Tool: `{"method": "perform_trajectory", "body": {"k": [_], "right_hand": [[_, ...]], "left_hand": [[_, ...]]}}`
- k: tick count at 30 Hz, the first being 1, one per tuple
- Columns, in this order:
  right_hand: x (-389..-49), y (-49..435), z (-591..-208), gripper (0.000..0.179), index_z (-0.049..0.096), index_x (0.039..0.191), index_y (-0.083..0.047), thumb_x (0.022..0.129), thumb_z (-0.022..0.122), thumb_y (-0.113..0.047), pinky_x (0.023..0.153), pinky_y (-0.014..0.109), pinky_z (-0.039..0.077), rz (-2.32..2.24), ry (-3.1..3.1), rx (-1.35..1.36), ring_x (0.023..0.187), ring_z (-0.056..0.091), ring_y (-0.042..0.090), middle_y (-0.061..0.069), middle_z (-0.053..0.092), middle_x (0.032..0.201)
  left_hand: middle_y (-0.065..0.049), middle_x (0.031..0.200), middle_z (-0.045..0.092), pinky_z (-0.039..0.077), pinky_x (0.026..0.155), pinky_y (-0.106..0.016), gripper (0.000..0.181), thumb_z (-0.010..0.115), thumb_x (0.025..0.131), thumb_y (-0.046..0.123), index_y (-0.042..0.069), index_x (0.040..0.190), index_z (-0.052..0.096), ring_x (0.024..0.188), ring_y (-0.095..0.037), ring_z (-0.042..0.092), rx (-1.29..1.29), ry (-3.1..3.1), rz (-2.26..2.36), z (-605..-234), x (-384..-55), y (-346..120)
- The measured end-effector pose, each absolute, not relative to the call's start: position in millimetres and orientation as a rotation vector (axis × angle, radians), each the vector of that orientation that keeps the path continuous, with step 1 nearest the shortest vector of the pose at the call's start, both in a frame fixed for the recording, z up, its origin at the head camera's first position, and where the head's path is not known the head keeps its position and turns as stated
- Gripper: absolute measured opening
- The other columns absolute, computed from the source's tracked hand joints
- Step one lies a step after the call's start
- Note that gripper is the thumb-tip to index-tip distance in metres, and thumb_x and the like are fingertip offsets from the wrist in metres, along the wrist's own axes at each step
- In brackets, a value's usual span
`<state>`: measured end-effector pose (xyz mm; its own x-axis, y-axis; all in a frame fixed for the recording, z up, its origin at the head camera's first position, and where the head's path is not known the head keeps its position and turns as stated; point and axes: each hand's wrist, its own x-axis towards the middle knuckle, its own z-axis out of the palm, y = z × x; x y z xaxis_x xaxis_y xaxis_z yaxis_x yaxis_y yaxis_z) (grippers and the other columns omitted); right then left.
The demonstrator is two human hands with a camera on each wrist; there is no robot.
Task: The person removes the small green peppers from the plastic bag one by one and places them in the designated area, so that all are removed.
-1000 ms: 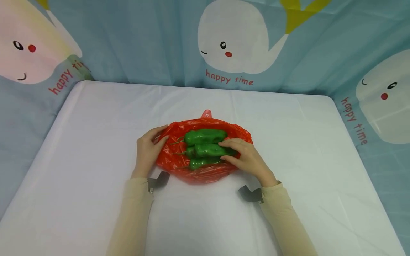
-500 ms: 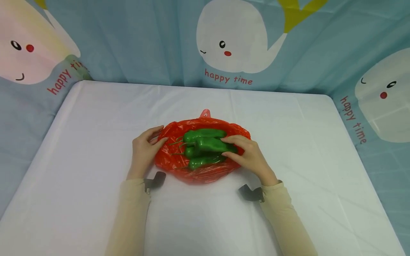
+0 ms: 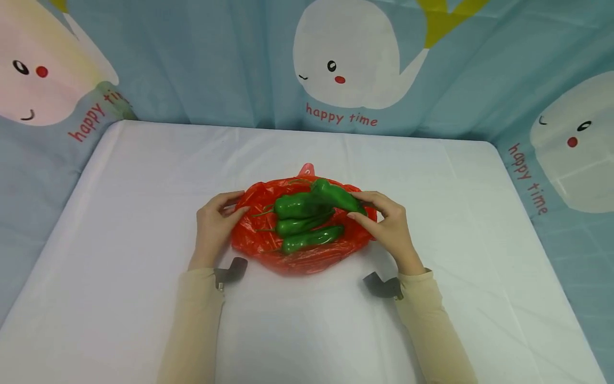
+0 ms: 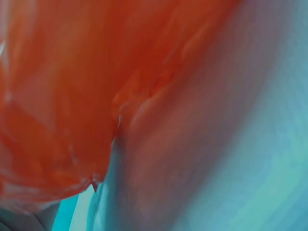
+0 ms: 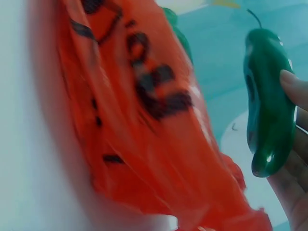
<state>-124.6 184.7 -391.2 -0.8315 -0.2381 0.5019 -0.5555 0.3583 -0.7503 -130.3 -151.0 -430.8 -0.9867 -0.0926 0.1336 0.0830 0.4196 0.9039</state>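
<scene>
Your right hand (image 3: 386, 221) pinches one green pepper (image 3: 338, 196) near its pointed end, with the thumb on one side and the fingers on the other. The stem end points away from this hand, toward the far left. In the right wrist view this pepper is held apart from the red plastic bag (image 3: 244, 234); in the head view it appears over the bag's far right part. Your left hand (image 3: 216, 221) holds the left edge of the bag, its fingers and thumb bent around the rim. The left wrist view is blurred and shows mostly red plastic. Inside the bag, three other peppers (image 3: 295, 226) lie side by side, their stems toward your left hand. The bag sits with its mouth upward on the white table (image 3: 297, 330). Behind the table hangs a blue curtain (image 3: 230, 64) with whales and the words "happy time".
</scene>
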Motion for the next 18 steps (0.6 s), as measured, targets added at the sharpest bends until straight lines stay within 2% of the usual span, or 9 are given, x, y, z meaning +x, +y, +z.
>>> {"method": "perform_trajectory", "body": {"k": [6,13,18], "right_hand": [[-127,196,-387,0.041,0.064,0.109,0.010,0.069,0.074,0.017,0.087,0.027,0.052,1.525,-2.260,0.574,0.093,0.062,0.007,0.021,0.066,0.106],[-133,202,-380,0.036,0.064,0.112,0.007,0.077,0.073,0.006,0.091,0.027,0.051,1.543,-2.261,0.414,0.093,0.062,0.006,0.019,0.065,0.108],[-142,209,-383,0.034,0.064,0.113,0.007,0.080,0.072,0.002,0.087,0.023,0.052,1.624,-2.240,0.272,0.089,0.064,0.006,0.021,0.064,0.110]], "left_hand": [[-0.011,0.116,0.064,0.051,0.082,-0.019,0.035,0.070,0.085,0.008,0.004,0.119,0.064,0.099,-0.025,0.065,0.062,-2.503,-1.663,-431,-134,-149],[-0.013,0.112,0.066,0.051,0.082,-0.018,0.033,0.071,0.084,0.006,0.002,0.116,0.066,0.097,-0.026,0.066,0.067,-2.432,-1.676,-431,-140,-148],[-0.013,0.109,0.066,0.052,0.082,-0.018,0.032,0.071,0.084,0.008,0.002,0.115,0.067,0.095,-0.025,0.066,0.120,-2.370,-1.735,-432,-139,-146]]}}
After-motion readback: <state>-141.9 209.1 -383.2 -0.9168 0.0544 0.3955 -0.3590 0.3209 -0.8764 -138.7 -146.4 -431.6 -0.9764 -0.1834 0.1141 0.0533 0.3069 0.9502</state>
